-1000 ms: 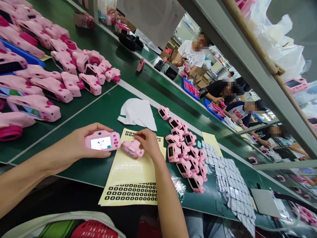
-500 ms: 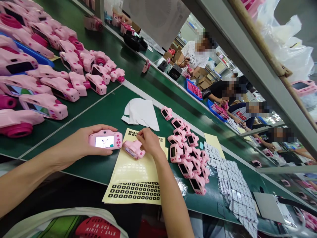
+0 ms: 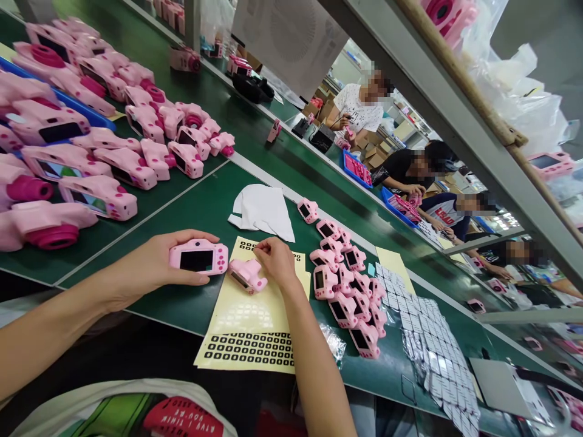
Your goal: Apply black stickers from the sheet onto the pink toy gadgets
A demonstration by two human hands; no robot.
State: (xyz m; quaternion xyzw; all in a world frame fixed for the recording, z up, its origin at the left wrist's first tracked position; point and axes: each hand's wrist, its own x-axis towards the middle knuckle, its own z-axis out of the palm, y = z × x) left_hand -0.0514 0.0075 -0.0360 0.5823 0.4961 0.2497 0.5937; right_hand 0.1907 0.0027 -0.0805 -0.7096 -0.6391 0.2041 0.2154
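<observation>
Rows of pink plastic toy cameras (image 3: 98, 195) crowd the green worktop (image 3: 195, 206) at far left. The left hand (image 3: 152, 267) curls around a small pink toy camera with a dark screen (image 3: 198, 258), lifted over bare green near the front edge. Just right, the right hand (image 3: 274, 261) rests fingertips on a second pink toy camera (image 3: 247, 275) lying on a pale yellow sticker sheet (image 3: 248, 315) that overhangs the edge.

Two bare hands, two pink cameras (image 3: 199, 257) at them, one yellow sticker sheet (image 3: 255, 315), one white cloth (image 3: 263, 210), about a dozen cameras in the right-hand cluster (image 3: 348, 291), four co-workers (image 3: 359, 100) visible
</observation>
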